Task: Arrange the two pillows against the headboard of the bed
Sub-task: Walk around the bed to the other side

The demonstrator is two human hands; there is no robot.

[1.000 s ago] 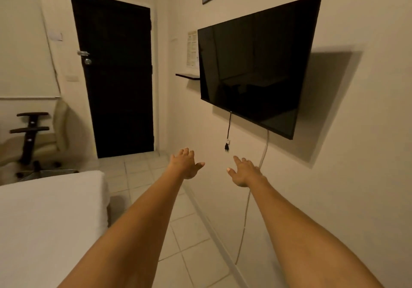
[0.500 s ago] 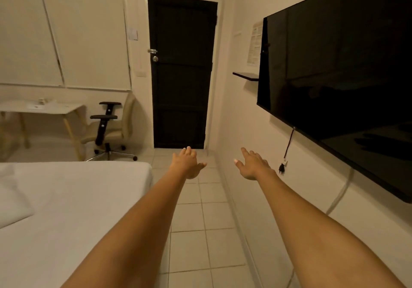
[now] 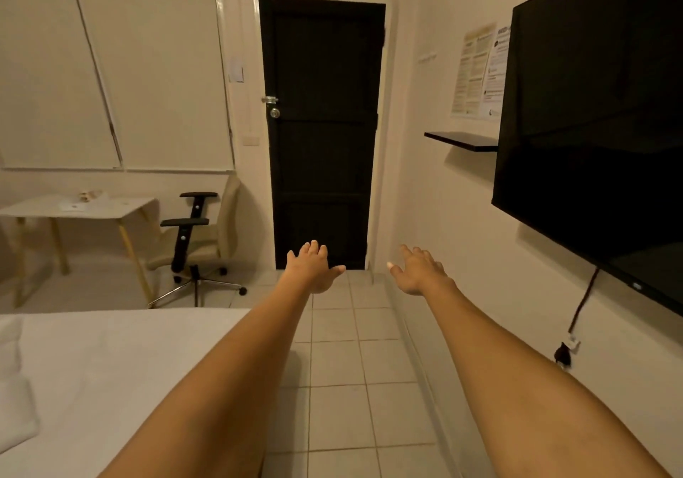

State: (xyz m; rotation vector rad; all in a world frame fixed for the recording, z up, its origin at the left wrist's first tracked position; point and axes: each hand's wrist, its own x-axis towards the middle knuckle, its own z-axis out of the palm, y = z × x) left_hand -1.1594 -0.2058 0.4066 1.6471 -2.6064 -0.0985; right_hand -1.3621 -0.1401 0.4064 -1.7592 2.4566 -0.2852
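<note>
my left hand (image 3: 313, 269) is stretched out ahead of me at about 12 o'clock, palm down, fingers spread and holding nothing. my right hand (image 3: 419, 272) is out beside it at about 1 o'clock, also empty with the fingers loosely splayed. the two are apart, both hanging in the air over the tiled floor (image 3: 354, 374), touching nothing.

beyond the hands at 12 o'clock is the black door (image 3: 321, 133). at 2 to 3 o'clock a wall-mounted tv (image 3: 598, 126) fills the right wall, with a small black shelf (image 3: 462, 141) just beside its near edge and a cable with a plug (image 3: 563, 352) hanging below it. at 10 o'clock sit an office chair (image 3: 201, 241) and a white desk (image 3: 74, 207).

the bed (image 3: 122, 374) runs along 8 to 9 o'clock, its corner just under my left forearm. at the far left edge, around 9 o'clock, i can see a fold of white bedding (image 3: 13, 403) that i take to be part of a pillow, though it is cut off and i cannot be sure. the headboard is not in view, nor is a clear second pillow.

as i judge it, this is the very start: locating the pillows, nothing gripped yet. the next move calls for turning my view further to the left toward the head of the bed, then bringing both hands down and across onto that white shape to take hold of it.
</note>
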